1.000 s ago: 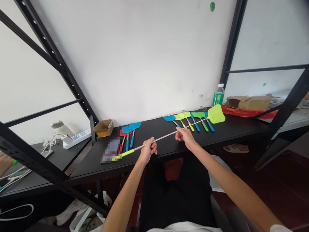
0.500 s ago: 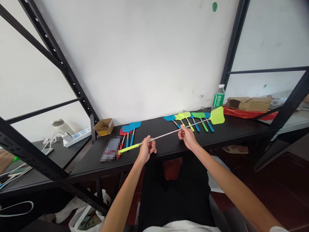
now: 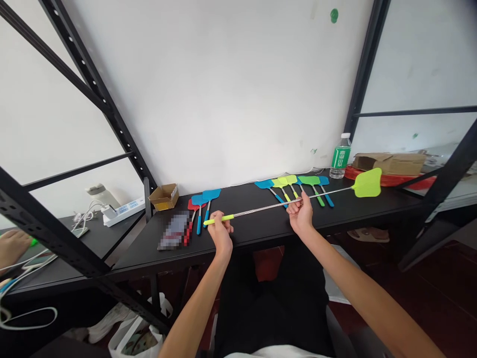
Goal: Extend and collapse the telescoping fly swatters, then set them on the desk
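Observation:
A yellow-green fly swatter with a long extended metal rod is held level above the black table. Its yellow-green handle is gripped by my left hand, fingers closed around it. My right hand pinches the metal rod farther along toward the head. Behind my right hand lies a row of several short fly swatters, among them a blue one and a green one. Left of my left hand lie a red swatter and two blue ones, including a blue swatter.
A small cardboard box and a blurred flat item are at the table's left. A water bottle and an open carton stand right. Black metal frames flank the table. Another person's hand shows at far left, near a power strip.
My left hand has moved from the rod onto the handle. The swatter has shifted right, and its head now reaches past the bottle. My right hand has moved slightly right along with it.

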`<act>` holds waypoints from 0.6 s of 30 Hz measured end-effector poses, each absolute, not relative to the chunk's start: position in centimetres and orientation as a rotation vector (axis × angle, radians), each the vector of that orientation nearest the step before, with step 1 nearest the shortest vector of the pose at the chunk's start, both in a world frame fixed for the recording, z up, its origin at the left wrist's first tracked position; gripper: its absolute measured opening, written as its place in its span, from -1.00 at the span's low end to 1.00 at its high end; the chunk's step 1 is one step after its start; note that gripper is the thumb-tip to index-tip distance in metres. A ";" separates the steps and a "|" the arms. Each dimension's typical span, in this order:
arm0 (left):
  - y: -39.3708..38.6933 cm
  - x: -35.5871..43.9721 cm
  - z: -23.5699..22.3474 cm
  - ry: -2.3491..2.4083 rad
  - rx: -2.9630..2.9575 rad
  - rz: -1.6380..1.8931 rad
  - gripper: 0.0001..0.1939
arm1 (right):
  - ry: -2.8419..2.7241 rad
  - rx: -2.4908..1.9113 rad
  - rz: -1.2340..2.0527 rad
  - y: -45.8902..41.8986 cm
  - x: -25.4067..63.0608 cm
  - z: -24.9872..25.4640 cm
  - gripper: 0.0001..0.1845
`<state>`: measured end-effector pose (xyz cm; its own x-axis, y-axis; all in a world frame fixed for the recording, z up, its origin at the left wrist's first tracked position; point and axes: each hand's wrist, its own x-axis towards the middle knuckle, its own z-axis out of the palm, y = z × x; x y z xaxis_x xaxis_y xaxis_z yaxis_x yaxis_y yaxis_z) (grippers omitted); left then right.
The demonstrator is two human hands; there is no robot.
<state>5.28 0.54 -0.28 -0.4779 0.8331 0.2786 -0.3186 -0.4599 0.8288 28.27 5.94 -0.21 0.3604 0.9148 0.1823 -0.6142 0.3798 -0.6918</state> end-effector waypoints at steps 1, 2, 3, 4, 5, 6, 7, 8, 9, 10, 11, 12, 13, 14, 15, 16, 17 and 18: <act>0.6 5.3 -0.3 0.929 0.885 2.029 -0.79 | -0.609 -0.571 1.055 5.9 28.3 -0.3 -0.42; 0.6 5.2 -0.3 0.919 0.862 2.052 -0.74 | -0.609 -0.568 1.056 5.9 28.4 -0.3 -0.41; 0.7 5.2 -0.3 0.908 0.836 2.075 -0.68 | -0.608 -0.564 1.059 5.9 28.4 -0.4 -0.41; 0.8 5.1 -0.3 0.903 0.811 2.097 -0.60 | -0.606 -0.561 1.061 5.9 28.5 -0.4 -0.40; 0.9 5.0 -0.3 0.908 0.793 2.119 -0.52 | -0.606 -0.557 1.062 5.9 28.5 -0.5 -0.39; 1.0 4.9 -0.3 0.925 0.785 2.138 -0.46 | -0.610 -0.555 1.060 5.9 28.5 -0.5 -0.39; 1.1 4.8 -0.4 0.953 0.793 2.147 -0.44 | -0.617 -0.554 1.052 5.9 28.5 -0.5 -0.39; 1.2 4.8 -0.5 0.987 0.819 2.142 -0.45 | -0.627 -0.554 1.040 5.8 28.5 -0.5 -0.38; 1.3 4.8 -0.5 1.027 0.865 2.117 -0.51 | -0.641 -0.556 1.026 5.7 28.5 -0.5 -0.38; 1.3 4.8 -0.6 1.071 0.935 2.069 -0.58 | -0.655 -0.560 1.013 5.6 28.5 -0.4 -0.38; 1.2 4.9 -0.7 1.117 1.031 2.002 -0.65 | -0.672 -0.566 1.002 5.6 28.4 -0.4 -0.39; 1.1 5.0 -0.7 1.158 1.147 1.918 -0.68 | -0.691 -0.574 0.990 5.5 28.2 -0.4 -0.39; 0.9 5.1 -0.7 1.195 1.278 1.821 -0.69 | -0.715 -0.585 0.977 5.4 28.1 -0.3 -0.40; 0.7 5.2 -0.7 1.228 1.410 1.720 -0.69 | -0.738 -0.597 0.959 5.3 27.9 -0.3 -0.40; 0.5 5.3 -0.6 1.255 1.532 1.620 -0.67 | -0.756 -0.608 0.941 5.3 27.6 -0.3 -0.41; 0.3 5.5 -0.5 1.273 1.635 1.528 -0.65 | -0.767 -0.620 0.926 5.2 27.5 -0.3 -0.42; 0.1 5.6 -0.4 1.282 1.716 1.442 -0.63 | -0.772 -0.633 0.918 5.2 27.3 -0.4 -0.43; -0.1 5.6 -0.3 1.286 1.778 1.364 -0.62 | -0.772 -0.647 0.918 5.2 27.2 -0.4 -0.44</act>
<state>5.62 -0.07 -0.28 0.0269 0.9124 0.4084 0.3535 -0.3908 0.8499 27.19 5.25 -0.44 0.3852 0.8726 0.3003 -0.4462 0.4609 -0.7671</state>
